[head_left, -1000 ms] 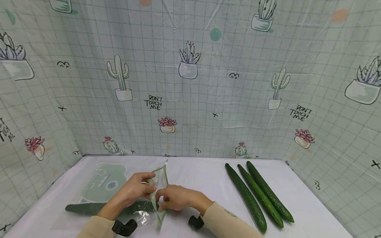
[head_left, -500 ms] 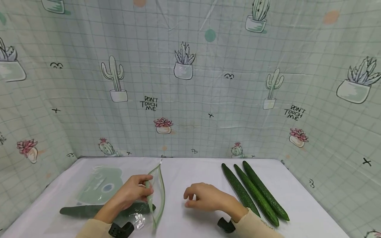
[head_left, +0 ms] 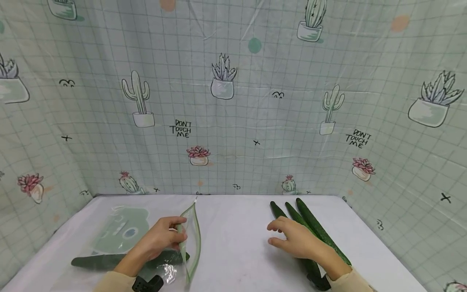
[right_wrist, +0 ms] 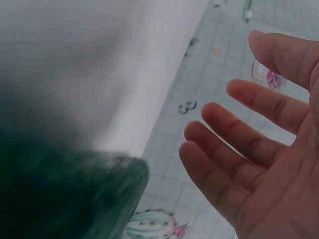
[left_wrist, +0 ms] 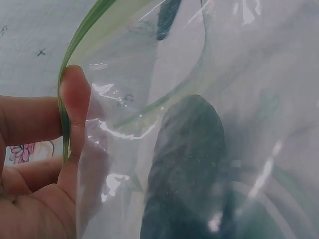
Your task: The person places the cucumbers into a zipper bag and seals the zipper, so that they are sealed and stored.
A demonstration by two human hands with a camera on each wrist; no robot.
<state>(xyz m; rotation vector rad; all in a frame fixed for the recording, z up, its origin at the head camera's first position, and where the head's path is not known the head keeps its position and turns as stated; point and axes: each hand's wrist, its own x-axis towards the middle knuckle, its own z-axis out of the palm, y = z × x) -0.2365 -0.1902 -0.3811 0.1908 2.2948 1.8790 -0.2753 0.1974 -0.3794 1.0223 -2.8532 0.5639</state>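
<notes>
My left hand [head_left: 160, 236] pinches the green-edged mouth of a clear zip bag [head_left: 198, 239] between thumb and fingers, and the mouth gapes. Inside the bag lies one long cucumber [head_left: 98, 262]; its rounded end [left_wrist: 184, 164] shows through the plastic in the left wrist view. Three more cucumbers [head_left: 322, 231] lie side by side on the right. Over the leftmost of them hovers my right hand [head_left: 297, 240], hiding part of it. In the right wrist view its fingers are spread and hold nothing, with a blurred cucumber [right_wrist: 75, 194] close by.
A white-covered table [head_left: 233, 227] carries everything. The bag's flat part with a pale green print [head_left: 122, 233] spreads over the left side. Behind the table and at both sides hangs a cactus-patterned curtain [head_left: 233, 121].
My right hand has left the bag's mouth and travelled right to the loose cucumbers. My left hand keeps its pinch on the bag. The head view has shifted slightly.
</notes>
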